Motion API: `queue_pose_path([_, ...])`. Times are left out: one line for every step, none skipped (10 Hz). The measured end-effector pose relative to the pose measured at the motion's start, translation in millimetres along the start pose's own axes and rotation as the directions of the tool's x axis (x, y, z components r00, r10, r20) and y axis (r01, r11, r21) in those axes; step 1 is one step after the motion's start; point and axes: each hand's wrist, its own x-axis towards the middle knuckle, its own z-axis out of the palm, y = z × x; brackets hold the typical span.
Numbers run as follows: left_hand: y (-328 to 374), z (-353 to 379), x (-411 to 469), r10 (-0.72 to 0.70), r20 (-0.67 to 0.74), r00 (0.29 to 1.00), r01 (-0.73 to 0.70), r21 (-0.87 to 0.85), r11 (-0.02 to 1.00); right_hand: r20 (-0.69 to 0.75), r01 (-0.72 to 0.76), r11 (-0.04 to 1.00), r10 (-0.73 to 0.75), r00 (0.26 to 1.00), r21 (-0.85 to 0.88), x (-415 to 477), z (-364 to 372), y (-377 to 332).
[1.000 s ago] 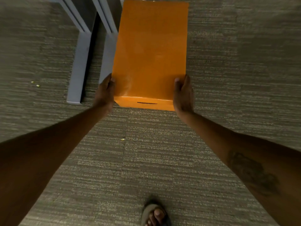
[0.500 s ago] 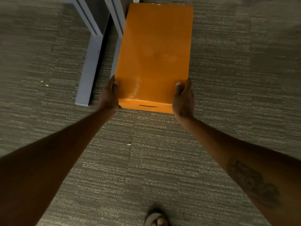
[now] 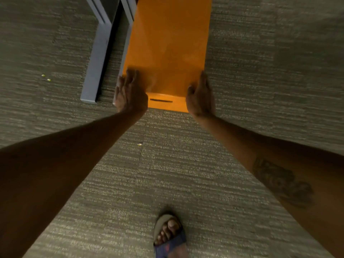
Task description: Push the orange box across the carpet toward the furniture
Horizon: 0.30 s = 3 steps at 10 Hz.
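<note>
The orange box (image 3: 167, 43) lies lengthwise on the grey carpet, and its far end runs past the top of the frame. A dark slot shows on its near end face. My left hand (image 3: 130, 92) wraps the near left corner, with its fingers lying on the lid. On the near right corner, my right hand (image 3: 200, 95) presses with its palm against the side and end. The box's left side runs right along a grey furniture leg (image 3: 128, 8). A second grey furniture foot (image 3: 95, 58) lies further left.
Striped grey carpet (image 3: 260, 71) spreads open to the right of the box. My sandalled foot (image 3: 169, 233) stands near the bottom centre. Small yellow crumbs (image 3: 45, 77) lie left of the furniture foot, and another crumb (image 3: 139, 144) lies between my arms.
Both hands slid from the box's long sides to its near corners. The box moved further forward alongside the grey legs. My foot stepped forward.
</note>
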Motion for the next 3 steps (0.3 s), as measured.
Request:
queue_pose_path([17.5, -4.4, -26.7, 0.037, 0.050, 0.998, -0.038, 0.018, 0.999, 0.055, 0.077, 0.996, -0.074, 0.996, -0.049, -19.8, -13.3, 7.4])
queue_pose_path([27.0, -1.4, -50.9, 0.144, 0.085, 0.986, -0.146, 0.024, 0.989, 0.077, 0.128, 0.988, -0.121, 0.990, -0.088, -38.2, -30.5, 19.5])
queue_pose_path([42.2, 3.8, -75.7, 0.207, 0.115, 0.971, -0.210, 0.011, 0.978, 0.052, 0.167, 0.981, -0.162, 0.985, -0.097, -55.6, -45.9, 31.9])
